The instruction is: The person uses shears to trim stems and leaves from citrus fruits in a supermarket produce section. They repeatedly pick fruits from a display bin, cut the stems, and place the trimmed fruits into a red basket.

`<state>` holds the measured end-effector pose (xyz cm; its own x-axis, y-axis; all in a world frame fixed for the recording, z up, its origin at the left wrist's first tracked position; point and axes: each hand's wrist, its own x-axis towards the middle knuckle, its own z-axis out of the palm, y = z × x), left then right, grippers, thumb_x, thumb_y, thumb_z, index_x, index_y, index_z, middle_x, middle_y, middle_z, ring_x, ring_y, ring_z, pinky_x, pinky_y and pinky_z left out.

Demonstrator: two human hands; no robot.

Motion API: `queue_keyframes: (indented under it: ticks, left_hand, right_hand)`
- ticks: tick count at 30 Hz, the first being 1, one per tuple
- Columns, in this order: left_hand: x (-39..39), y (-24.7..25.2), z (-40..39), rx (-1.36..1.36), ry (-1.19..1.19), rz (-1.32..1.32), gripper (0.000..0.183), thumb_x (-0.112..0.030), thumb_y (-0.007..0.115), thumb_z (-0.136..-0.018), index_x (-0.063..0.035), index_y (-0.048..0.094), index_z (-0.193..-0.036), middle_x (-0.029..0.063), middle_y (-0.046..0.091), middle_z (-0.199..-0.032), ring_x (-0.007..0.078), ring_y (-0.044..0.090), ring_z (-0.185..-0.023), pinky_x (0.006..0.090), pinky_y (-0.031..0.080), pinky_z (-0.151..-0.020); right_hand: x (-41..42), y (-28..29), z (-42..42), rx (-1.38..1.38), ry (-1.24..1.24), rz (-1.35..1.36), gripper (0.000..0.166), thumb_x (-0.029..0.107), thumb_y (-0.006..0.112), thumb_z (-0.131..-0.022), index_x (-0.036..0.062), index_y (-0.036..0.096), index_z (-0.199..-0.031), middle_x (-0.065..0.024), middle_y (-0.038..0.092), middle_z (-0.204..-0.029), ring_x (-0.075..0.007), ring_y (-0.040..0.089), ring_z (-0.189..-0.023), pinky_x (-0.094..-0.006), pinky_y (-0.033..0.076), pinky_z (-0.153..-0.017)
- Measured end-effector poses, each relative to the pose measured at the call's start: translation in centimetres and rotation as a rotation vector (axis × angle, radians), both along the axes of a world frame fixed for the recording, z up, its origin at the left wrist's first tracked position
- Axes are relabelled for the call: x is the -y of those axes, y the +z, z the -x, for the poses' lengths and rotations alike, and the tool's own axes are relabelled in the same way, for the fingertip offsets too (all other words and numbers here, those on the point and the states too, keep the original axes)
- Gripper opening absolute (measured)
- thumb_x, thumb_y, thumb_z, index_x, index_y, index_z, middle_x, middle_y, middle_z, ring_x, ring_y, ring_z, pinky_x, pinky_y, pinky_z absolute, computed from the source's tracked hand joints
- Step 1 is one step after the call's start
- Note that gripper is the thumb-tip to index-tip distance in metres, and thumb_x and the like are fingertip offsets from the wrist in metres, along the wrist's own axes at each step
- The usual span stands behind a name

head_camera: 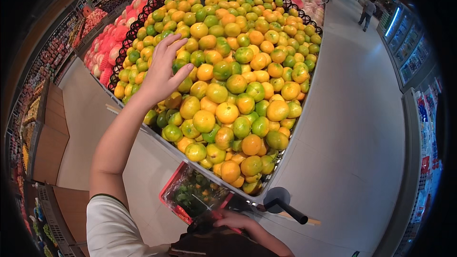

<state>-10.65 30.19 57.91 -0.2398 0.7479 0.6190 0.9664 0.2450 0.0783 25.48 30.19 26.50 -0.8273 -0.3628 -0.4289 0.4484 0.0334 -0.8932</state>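
Observation:
My left hand (167, 66) is over the left side of a large heap of green and orange mandarins (226, 112), fingers apart and nothing in it. Whether its fingertips touch the fruit I cannot tell. The heap fills a display bin with a grey rim (162, 142). Below the bin's near corner sits a red basket (171, 182) with leafy green and orange produce inside, partly under clear plastic. Low in the view, my right hand (230, 219) is at the basket's near edge, beside a red strip; dark shapes hide part of it, so its grip is unclear.
Pink net-wrapped fruit (116, 41) lies behind a black lattice divider (134, 32) on the left. A black handle (292, 212) juts out by the bin's near corner. Wooden stands (51, 142) line the left, refrigerated cabinets (410, 50) the right. A person (367, 12) is in the far aisle.

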Motion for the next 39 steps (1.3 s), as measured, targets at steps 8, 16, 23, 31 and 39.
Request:
queue_keyframes:
  ticks: [8, 16, 23, 31, 39]
  left_hand:
    - [25.0, -21.0, -7.4, 0.512, 0.461, -0.461, 0.023, -0.005, 0.057, -0.081, -0.0020, 0.049, -0.103, 0.0131, 0.051, -0.099, 0.0240, 0.053, -0.089, 0.0351, 0.044, -0.080]
    - [24.2, -48.7, -21.0, 1.148, 0.459, 0.117, 0.014, -0.014, 0.055, -0.082, -0.0053, 0.059, -0.092, 0.0127, 0.059, -0.089, 0.0310, 0.057, -0.088, 0.0388, 0.046, -0.078]
    - [14.1, -58.7, -18.9, 1.241, 0.221, 0.443, 0.035, -0.029, 0.054, -0.086, -0.0087, 0.055, -0.115, 0.0183, 0.052, -0.121, 0.0330, 0.046, -0.115, 0.0381, 0.038, -0.097]
    - [8.8, -62.1, -20.0, 1.268, 0.315, 0.622, 0.047, -0.022, 0.071, -0.072, -0.0106, 0.049, -0.112, 0.0160, 0.046, -0.115, 0.0333, 0.048, -0.109, 0.0398, 0.042, -0.091]
    - [16.7, -62.4, -15.9, 1.919, 0.041, 0.262, 0.022, -0.017, 0.058, -0.075, -0.0042, 0.055, -0.093, 0.0100, 0.056, -0.088, 0.0210, 0.054, -0.083, 0.0308, 0.043, -0.078]
  right_hand:
    - [0.6, 3.4, 0.6, 0.551, -0.385, 0.146, 0.035, 0.020, 0.064, -0.075, 0.0037, 0.050, -0.103, -0.0028, 0.052, -0.071, -0.0119, 0.051, -0.056, -0.0249, 0.040, -0.047]
    - [2.2, -3.5, -2.2, 0.781, -0.539, 0.220, 0.034, 0.016, 0.064, -0.074, 0.0039, 0.053, -0.104, -0.0046, 0.054, -0.075, -0.0148, 0.055, -0.065, -0.0284, 0.044, -0.057]
    - [2.8, -5.3, -3.7, 0.916, -0.570, 0.208, 0.041, 0.014, 0.064, -0.072, 0.0029, 0.049, -0.108, -0.0045, 0.052, -0.077, -0.0146, 0.052, -0.066, -0.0266, 0.043, -0.055]
    - [2.8, -5.8, -4.3, 0.889, -0.575, 0.138, 0.041, 0.014, 0.064, -0.072, 0.0034, 0.049, -0.109, -0.0035, 0.053, -0.086, -0.0134, 0.053, -0.075, -0.0263, 0.044, -0.067]
    - [3.8, -5.6, -4.6, 0.867, -0.598, 0.174, 0.041, 0.013, 0.064, -0.071, 0.0030, 0.049, -0.107, -0.0031, 0.053, -0.083, -0.0117, 0.052, -0.071, -0.0229, 0.042, -0.061]
